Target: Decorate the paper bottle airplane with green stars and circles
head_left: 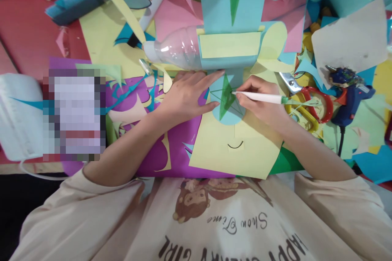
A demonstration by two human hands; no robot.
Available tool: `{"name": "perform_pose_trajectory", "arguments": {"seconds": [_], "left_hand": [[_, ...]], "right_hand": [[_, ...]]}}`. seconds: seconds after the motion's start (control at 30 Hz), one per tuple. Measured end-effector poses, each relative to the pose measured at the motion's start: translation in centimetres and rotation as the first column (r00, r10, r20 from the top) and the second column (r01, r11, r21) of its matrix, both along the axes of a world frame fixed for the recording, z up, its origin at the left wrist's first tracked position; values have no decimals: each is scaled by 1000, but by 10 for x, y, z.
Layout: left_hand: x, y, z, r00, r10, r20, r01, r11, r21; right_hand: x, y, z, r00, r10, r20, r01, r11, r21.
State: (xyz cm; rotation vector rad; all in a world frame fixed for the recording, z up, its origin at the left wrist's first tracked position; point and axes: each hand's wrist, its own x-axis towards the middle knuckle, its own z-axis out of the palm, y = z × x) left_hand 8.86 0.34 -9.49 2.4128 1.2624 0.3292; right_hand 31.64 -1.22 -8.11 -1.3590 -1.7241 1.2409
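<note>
My right hand is closed around a white marker with a green end, its tip on a star drawn on a light blue paper circle. Part of the star is coloured green. My left hand lies spread, palm down, with its index finger and thumb at the circle's left edge. Under the circle is a pale yellow sheet with a small black curved line. Just beyond my hands lies a clear plastic bottle wrapped in blue and yellow paper.
Red-handled scissors and a blue glue gun lie at the right among paper scraps. A black-and-white marker sits beyond the bottle. Purple paper spreads under my left arm. A white device stands at the far left.
</note>
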Motion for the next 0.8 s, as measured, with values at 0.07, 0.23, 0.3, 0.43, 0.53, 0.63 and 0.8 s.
{"name": "perform_pose_trajectory", "arguments": {"seconds": [0.07,0.23,0.3,0.43,0.53,0.63,0.8], "left_hand": [[0,0,0,1000,1,2,-1,1000,1],[0,0,1,1000,-5,-10,5,1000,-17],[0,1,2,1000,-9,-15,9,1000,-21],[0,1,2,1000,-8,-10,7,1000,-24],[0,0,1,1000,-7,6,7,1000,-24],[0,0,1,1000,-2,18,3,1000,-23],[0,0,1,1000,-1,-1,1,1000,-24]], "right_hand": [[0,1,1,1000,5,2,-5,1000,-1],[-1,1,4,1000,21,20,-21,1000,-11],[0,0,5,999,36,16,-36,999,-26],[-1,0,5,997,62,-48,-66,994,-88],[-2,0,5,997,11,-80,-18,996,-84],[-2,2,5,993,-6,-115,-2,998,-70],[-1,2,6,992,8,-129,-17,998,-66]]}}
